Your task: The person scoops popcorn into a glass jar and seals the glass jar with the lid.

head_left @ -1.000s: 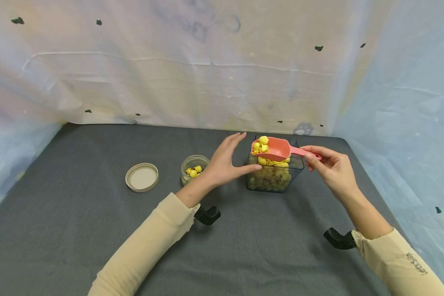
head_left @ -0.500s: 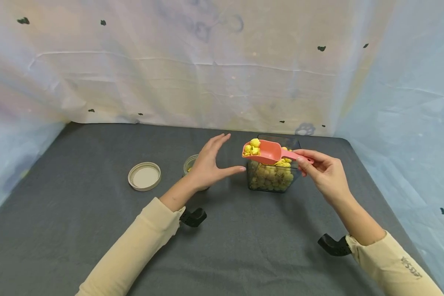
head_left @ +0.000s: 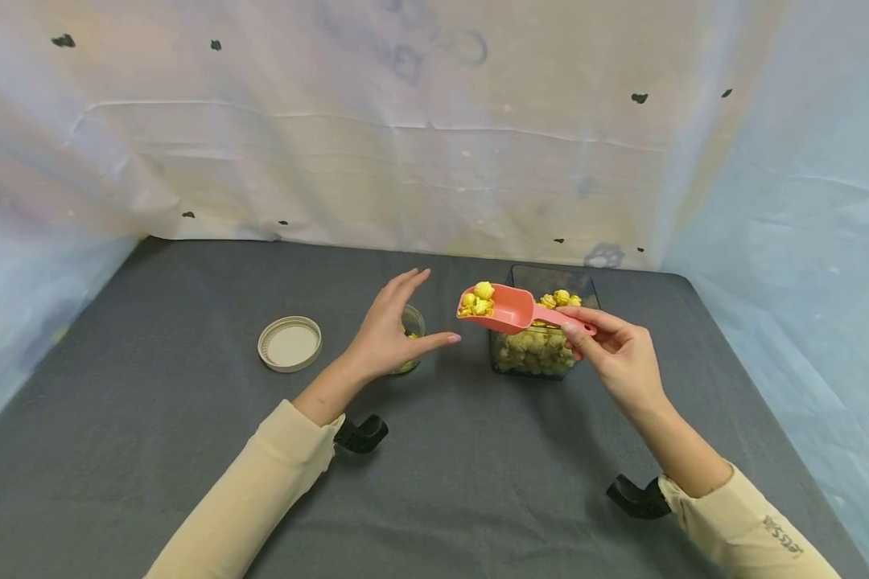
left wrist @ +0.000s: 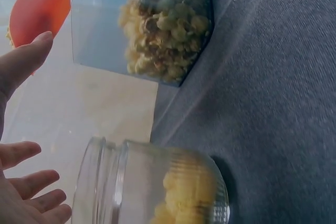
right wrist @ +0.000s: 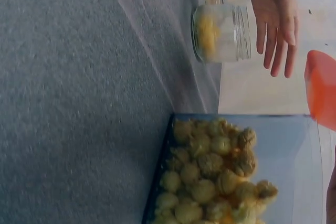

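My right hand [head_left: 619,354] pinches the handle of the pink scoop [head_left: 503,307] between thumb and fingers, and the scoop's bowl, loaded with yellow popcorn pieces [head_left: 476,299], hangs in the air just left of the clear square tub [head_left: 543,338]. My left hand [head_left: 391,326] is spread with straight fingers and holds nothing; it hovers over the small glass jar [head_left: 409,338], which stands just beyond the palm, between that hand and the tub. From the head view the jar is mostly hidden behind my hand. The left wrist view shows it plainly: a ribbed glass jar [left wrist: 152,184] with a little yellow popcorn at the bottom, my fingertips [left wrist: 31,195] close beside its mouth but not touching, and the scoop [left wrist: 39,6] above the thumb. The right wrist view shows the tub [right wrist: 226,171] well filled with popcorn, with the jar [right wrist: 220,32] farther off. A round lid [head_left: 290,343] lies flat to the left, well apart from the jar. All of it rests on a dark grey cloth-covered table [head_left: 152,418], backed by pale, creased sheeting [head_left: 376,145] on the far and side walls.
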The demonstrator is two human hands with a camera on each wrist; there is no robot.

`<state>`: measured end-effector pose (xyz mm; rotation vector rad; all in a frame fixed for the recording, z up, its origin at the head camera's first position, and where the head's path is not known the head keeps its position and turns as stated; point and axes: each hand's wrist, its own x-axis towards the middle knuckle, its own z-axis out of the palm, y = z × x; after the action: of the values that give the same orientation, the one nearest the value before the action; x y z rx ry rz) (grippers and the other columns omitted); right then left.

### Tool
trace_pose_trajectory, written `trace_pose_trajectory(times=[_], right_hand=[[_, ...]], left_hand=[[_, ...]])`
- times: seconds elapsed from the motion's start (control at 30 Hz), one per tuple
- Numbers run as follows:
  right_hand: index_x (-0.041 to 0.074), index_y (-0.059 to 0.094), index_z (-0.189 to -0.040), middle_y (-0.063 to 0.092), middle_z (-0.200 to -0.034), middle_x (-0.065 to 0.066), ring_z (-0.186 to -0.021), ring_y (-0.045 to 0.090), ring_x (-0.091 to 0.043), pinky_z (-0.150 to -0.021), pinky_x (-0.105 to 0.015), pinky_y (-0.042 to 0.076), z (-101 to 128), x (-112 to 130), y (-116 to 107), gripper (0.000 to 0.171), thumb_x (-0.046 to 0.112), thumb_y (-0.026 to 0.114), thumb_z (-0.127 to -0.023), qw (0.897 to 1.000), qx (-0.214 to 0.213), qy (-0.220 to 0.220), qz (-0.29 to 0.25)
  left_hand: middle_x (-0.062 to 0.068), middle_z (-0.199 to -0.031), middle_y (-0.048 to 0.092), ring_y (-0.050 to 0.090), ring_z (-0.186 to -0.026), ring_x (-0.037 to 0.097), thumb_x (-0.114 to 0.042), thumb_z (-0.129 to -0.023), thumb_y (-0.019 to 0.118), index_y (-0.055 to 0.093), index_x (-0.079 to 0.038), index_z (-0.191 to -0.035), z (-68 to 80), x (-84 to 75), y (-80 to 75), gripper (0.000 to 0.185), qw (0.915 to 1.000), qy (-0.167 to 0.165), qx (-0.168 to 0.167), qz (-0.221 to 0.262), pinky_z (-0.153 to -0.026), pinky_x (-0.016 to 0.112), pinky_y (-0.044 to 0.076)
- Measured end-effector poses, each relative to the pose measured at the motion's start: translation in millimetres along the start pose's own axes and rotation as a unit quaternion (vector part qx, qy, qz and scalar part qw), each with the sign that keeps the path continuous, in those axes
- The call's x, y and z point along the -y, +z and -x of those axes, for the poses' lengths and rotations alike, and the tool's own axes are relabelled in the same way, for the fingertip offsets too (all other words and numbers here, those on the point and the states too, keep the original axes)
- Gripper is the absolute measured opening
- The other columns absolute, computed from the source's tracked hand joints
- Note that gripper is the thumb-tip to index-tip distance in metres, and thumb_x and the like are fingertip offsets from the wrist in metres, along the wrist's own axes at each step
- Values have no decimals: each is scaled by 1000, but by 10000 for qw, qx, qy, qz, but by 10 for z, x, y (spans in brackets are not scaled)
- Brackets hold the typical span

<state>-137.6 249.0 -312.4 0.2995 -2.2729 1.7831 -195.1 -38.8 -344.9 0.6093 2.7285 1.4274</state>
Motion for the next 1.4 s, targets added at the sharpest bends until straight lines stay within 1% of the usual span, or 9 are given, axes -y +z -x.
trace_pose_trajectory(times=[0.13, 0.23, 0.33, 0.5, 0.7, 0.77, 0.9, 1.27, 1.4], right_hand=[[-10, 66, -109, 65, -69, 0, -56, 56, -8, -52, -19, 47, 27, -8, 59, 22, 0, 64, -90, 10000, -22, -36, 11], [-8, 67, -110, 66, -70, 1, -57, 57, -8, -52, -19, 47, 45, -20, 105, 22, -1, 64, -90, 9998, 50, -91, -152], [-7, 68, -110, 65, -70, 0, -57, 55, -7, -52, -19, 46, 58, -34, 158, 22, 0, 64, -90, 9998, 92, -100, -132], [-10, 66, -111, 65, -70, -3, -56, 55, -11, -51, -21, 46, 78, -67, 244, 24, 1, 65, -90, 10000, 34, 14, 72], [-8, 67, -111, 66, -70, -3, -55, 55, -7, -50, -22, 46, 105, -111, 335, 23, 1, 64, -90, 9996, 58, -35, 257], [-8, 67, -111, 66, -70, -4, -54, 55, -8, -49, -21, 45, 114, -128, 364, 23, 0, 64, -90, 9996, 76, -73, 279], [-7, 68, -111, 66, -70, -1, -53, 54, -9, -49, -20, 44, 127, -150, 426, 22, -1, 64, -90, 9994, 147, -121, 293], [-5, 69, -110, 65, -72, 3, -55, 56, -6, -47, -24, 46, 130, -226, 571, 22, -1, 65, -89, 9986, 266, -295, 354], [-4, 69, -111, 65, -72, 5, -55, 57, -5, -48, -26, 47, 131, -246, 602, 23, 1, 66, -89, 9985, 284, -197, 430]], left_hand=[[7, -159, 21, 17, -146, 31, -42, -74, 81, 27, -18, -153, 38, 45, -35, 99, 10000, -58, -8, -34, -111, 60, 24], [7, -159, 20, 16, -147, 31, -42, -74, 82, 27, -18, -153, 63, 80, -59, 99, 9999, -131, -17, -34, -111, 61, 23], [6, -159, 21, 16, -147, 30, -41, -73, 83, 27, -18, -153, 87, 114, -79, 100, 9998, -201, -32, -45, -111, 60, 23], [8, -158, 22, 18, -146, 31, -41, -72, 84, 29, -18, -152, 115, 157, -98, 100, 9995, -279, -49, -129, -111, 60, 25], [9, -158, 22, 21, -145, 31, -40, -71, 84, 29, -17, -152, 148, 216, -113, 101, 9994, -313, -45, -105, -111, 60, 26], [9, -158, 22, 21, -145, 32, -40, -71, 84, 29, -17, -152, 159, 237, -117, 101, 9994, -313, -40, -103, -110, 60, 26], [11, -158, 21, 21, -144, 34, -38, -71, 85, 28, -16, -152, 176, 279, -125, 101, 9994, -316, -21, -103, -110, 60, 26], [16, -156, 22, 26, -142, 36, -35, -71, 85, 27, -12, -152, 221, 361, -145, 102, 9995, -299, 35, -132, -109, 60, 29], [18, -156, 22, 26, -142, 38, -35, -72, 85, 26, -11, -152, 235, 382, -150, 102, 9993, -334, 36, -145, -108, 60, 29]])
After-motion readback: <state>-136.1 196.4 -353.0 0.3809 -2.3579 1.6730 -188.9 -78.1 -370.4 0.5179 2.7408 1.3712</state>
